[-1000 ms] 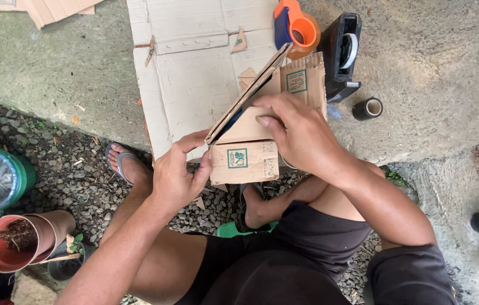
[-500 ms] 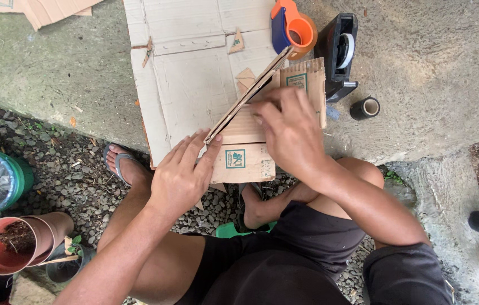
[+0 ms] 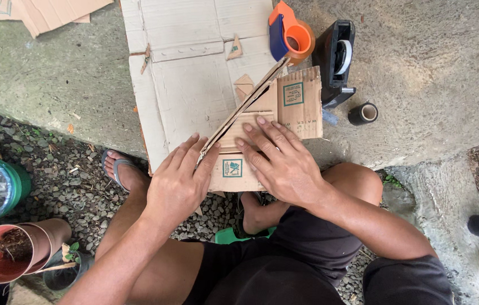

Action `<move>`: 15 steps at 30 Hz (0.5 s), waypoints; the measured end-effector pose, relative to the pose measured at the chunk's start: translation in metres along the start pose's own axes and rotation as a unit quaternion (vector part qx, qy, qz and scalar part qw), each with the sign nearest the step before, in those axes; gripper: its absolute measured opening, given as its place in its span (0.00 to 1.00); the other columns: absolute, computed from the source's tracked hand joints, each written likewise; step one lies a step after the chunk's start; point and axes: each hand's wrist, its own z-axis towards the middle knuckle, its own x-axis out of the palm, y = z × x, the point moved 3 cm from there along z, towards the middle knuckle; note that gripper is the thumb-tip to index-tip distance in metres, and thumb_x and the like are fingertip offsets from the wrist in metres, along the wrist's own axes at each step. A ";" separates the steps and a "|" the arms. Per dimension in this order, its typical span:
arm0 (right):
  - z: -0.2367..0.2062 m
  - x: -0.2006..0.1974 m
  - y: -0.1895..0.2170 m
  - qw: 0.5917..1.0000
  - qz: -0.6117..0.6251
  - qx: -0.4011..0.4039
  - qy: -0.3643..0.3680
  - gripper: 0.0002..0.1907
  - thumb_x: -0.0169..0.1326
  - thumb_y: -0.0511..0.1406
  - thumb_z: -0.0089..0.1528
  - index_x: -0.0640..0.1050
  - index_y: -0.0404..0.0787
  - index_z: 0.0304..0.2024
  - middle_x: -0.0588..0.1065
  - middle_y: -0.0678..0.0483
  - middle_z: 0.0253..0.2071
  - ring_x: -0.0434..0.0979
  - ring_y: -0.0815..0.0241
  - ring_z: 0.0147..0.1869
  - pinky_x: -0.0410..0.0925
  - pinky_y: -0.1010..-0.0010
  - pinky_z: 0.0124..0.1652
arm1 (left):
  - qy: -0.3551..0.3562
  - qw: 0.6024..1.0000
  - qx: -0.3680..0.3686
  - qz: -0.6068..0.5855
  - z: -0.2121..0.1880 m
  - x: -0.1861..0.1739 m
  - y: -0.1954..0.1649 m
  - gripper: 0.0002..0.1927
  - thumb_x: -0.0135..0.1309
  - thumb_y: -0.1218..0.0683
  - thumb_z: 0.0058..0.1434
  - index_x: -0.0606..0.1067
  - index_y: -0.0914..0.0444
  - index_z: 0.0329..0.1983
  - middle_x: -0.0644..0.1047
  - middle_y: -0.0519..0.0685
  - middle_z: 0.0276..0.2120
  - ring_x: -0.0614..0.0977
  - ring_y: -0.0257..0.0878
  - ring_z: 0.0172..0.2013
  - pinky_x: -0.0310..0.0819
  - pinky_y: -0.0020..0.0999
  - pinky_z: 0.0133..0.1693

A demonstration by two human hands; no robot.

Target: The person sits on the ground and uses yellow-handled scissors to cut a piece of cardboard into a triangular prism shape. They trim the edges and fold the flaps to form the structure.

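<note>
Head view: flat fingers (image 3: 262, 148) press folded cardboard (image 3: 284, 113) on a concrete slab (image 3: 431, 73) above gravel (image 3: 64, 181).

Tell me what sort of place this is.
Probably an outdoor garden or yard corner: a rough concrete slab used as a worktable, loose gravel underfoot, and plant pots beside the seated person.

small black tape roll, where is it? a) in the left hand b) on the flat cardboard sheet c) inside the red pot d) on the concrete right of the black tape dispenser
d: the small black tape roll sits on the bare concrete surface, just right of the black tape dispenser, away from both hands.
</note>
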 end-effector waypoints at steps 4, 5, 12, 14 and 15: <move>0.001 -0.001 0.001 1.000 0.027 0.000 0.008 0.26 0.56 0.37 0.66 0.74 0.35 0.65 0.68 0.44 0.69 0.63 0.44 0.77 0.59 0.51 0.72 | -0.009 1.000 0.001 -0.004 0.000 -0.001 0.001 0.23 0.58 0.61 0.60 0.75 0.67 0.59 0.77 0.58 0.52 0.80 0.53 0.56 0.77 0.44 0.54; 0.001 -0.001 0.001 0.999 0.036 0.002 0.018 0.26 0.55 0.38 0.66 0.73 0.34 0.65 0.67 0.44 0.70 0.63 0.45 0.77 0.58 0.52 0.72 | -0.010 1.000 0.002 -0.007 -0.001 -0.002 0.001 0.23 0.58 0.61 0.59 0.75 0.67 0.59 0.77 0.57 0.52 0.80 0.53 0.55 0.77 0.44 0.54; -0.001 -0.002 0.002 0.999 0.038 -0.014 0.029 0.26 0.53 0.40 0.67 0.73 0.38 0.66 0.65 0.40 0.72 0.59 0.43 0.78 0.54 0.51 0.73 | -0.019 0.998 -0.028 -0.060 -0.009 -0.009 0.004 0.27 0.60 0.63 0.53 0.77 0.62 0.59 0.78 0.56 0.55 0.82 0.48 0.51 0.79 0.41 0.50; -0.003 -0.003 0.001 0.998 0.047 -0.011 0.036 0.26 0.53 0.40 0.67 0.73 0.37 0.66 0.65 0.40 0.72 0.58 0.43 0.78 0.54 0.51 0.73 | -0.008 0.998 -0.025 -0.060 -0.008 -0.007 0.002 0.27 0.60 0.63 0.52 0.77 0.63 0.59 0.78 0.57 0.54 0.82 0.50 0.51 0.78 0.43 0.50; -0.003 -0.003 0.000 0.998 0.052 -0.010 0.039 0.26 0.53 0.41 0.67 0.74 0.37 0.66 0.64 0.40 0.71 0.58 0.43 0.79 0.53 0.50 0.74 | -0.009 0.998 -0.021 -0.054 -0.008 -0.006 0.002 0.27 0.60 0.62 0.53 0.77 0.63 0.59 0.78 0.57 0.54 0.82 0.50 0.52 0.78 0.43 0.50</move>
